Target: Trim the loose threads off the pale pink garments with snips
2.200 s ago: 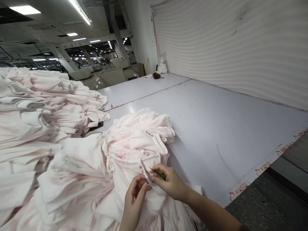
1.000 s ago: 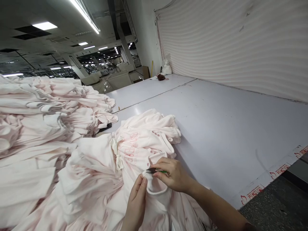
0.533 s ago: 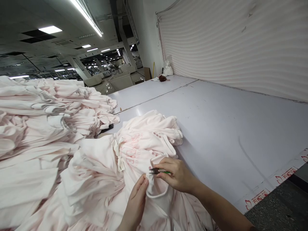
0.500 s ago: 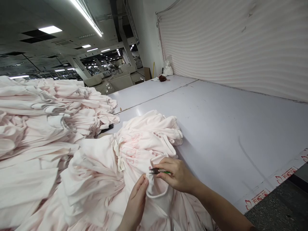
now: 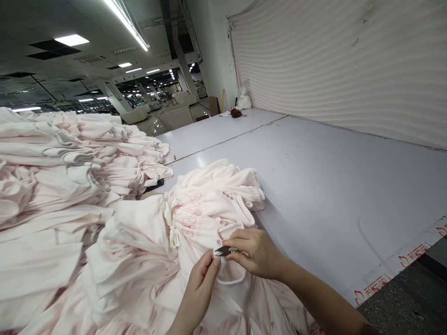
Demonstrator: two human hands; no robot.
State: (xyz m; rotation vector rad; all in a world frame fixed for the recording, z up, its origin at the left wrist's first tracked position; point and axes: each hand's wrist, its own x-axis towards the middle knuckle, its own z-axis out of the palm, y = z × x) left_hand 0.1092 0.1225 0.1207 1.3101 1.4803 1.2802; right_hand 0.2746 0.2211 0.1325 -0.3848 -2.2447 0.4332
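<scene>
A pale pink garment [image 5: 195,209] with red lettering, small pink buttons and a cream drawstring bow lies bunched in front of me. My left hand [image 5: 203,279] pinches a bit of its fabric near the collar opening. In my right hand [image 5: 256,253] is a pair of thread snips [image 5: 223,251], dark-bladed with a bit of green at the handle. The blade tips point left and sit right at my left fingertips, close below a button [image 5: 219,242]. Whether the blades touch the cloth I cannot tell.
A tall heap of similar pale pink garments [image 5: 70,153] fills the left side. The light grey table [image 5: 321,186] stretches right and back, with red printed tape along its near edge. A brown tangled bundle [image 5: 236,112] and a white bag [image 5: 243,98] sit at the far end.
My left hand has shifted slightly up and right, its fingertips now at the snips' tips. The snips have moved a little down and left, away from the button.
</scene>
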